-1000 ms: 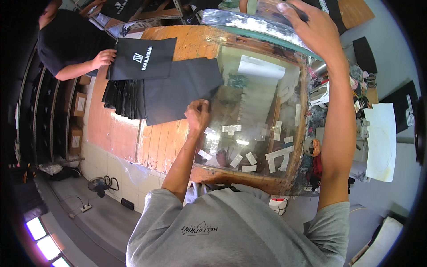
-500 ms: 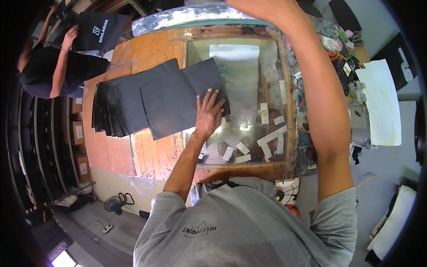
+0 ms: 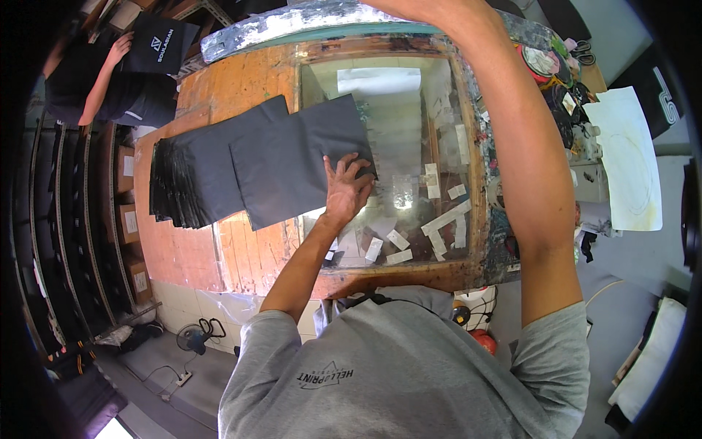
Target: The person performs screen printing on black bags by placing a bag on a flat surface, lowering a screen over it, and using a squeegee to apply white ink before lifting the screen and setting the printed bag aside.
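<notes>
A flat black bag [image 3: 292, 164] lies over the right end of a fanned stack of similar black bags [image 3: 197, 161], reaching onto a glass panel. My left hand [image 3: 347, 192] is at its right edge, with fingers bent and the thumb and forefinger drawn in on the edge; the exact grip is partly hidden. My right forearm [image 3: 537, 161] stretches far up across the right side, and the hand itself is beyond the top edge of the picture. White tape pieces [image 3: 431, 181] are stuck about the wood-framed glass panel [image 3: 391, 157].
A paint-smeared board [image 3: 307, 28] runs along the far edge of the wooden table [image 3: 179, 252]. Scissors [image 3: 583, 53], cloths and a white sheet [image 3: 625, 161] crowd the right. At far left, a co-worker [image 3: 110, 84] holds a printed black bag [image 3: 153, 44] near racks [image 3: 66, 241].
My left hand's fingers have gone from stretched flat on the black bag to bent at its right edge. My right arm stays raised. The co-worker's body and bag have shifted slightly.
</notes>
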{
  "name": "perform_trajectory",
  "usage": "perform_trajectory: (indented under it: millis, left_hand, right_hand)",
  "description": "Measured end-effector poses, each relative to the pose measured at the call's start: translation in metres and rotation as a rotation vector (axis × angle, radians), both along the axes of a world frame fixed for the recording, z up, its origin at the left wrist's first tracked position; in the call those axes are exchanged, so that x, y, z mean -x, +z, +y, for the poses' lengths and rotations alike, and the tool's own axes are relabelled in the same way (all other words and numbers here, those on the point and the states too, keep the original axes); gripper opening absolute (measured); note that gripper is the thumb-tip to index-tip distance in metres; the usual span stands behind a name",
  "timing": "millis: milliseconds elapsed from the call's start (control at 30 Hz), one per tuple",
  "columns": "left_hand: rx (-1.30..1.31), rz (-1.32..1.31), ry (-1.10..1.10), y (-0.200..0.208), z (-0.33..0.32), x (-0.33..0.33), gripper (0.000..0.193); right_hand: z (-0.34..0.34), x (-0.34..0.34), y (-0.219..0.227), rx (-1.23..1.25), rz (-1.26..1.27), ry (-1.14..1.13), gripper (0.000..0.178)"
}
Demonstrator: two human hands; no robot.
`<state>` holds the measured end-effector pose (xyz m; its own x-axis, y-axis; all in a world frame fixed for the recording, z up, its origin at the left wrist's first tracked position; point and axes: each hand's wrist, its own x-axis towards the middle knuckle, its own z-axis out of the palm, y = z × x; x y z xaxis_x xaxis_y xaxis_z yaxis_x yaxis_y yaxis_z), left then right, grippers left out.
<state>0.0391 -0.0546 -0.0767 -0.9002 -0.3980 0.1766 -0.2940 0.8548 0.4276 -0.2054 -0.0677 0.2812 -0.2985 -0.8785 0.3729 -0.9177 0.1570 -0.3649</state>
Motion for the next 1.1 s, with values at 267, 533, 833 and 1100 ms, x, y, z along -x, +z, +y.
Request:
perform_trajectory:
  millis: [267,533,833,1100]
  left_hand:
    - [-0.074,0.084,0.305,-0.002,0.011,-0.012,0.053]
    - [0.039,-0.122,0.196,-0.014,0.012,0.040,0.070]
    - [0.013,-0.117,0.011,-0.011,0.041,0.097,0.070]
    - [0.046,-0.132,0.088,-0.012,0.052,0.074,0.069]
  right_hand:
    - [0.002,0.001,0.005,-0.077,-0.022,0.008,0.040]
    - [-0.007,0.015,0.002,-0.074,0.047,0.046,0.039]
    - [-0.006,0.022,0.011,-0.103,0.048,0.063,0.040]
    - [0.001,0.023,0.015,-0.055,0.053,0.075,0.040]
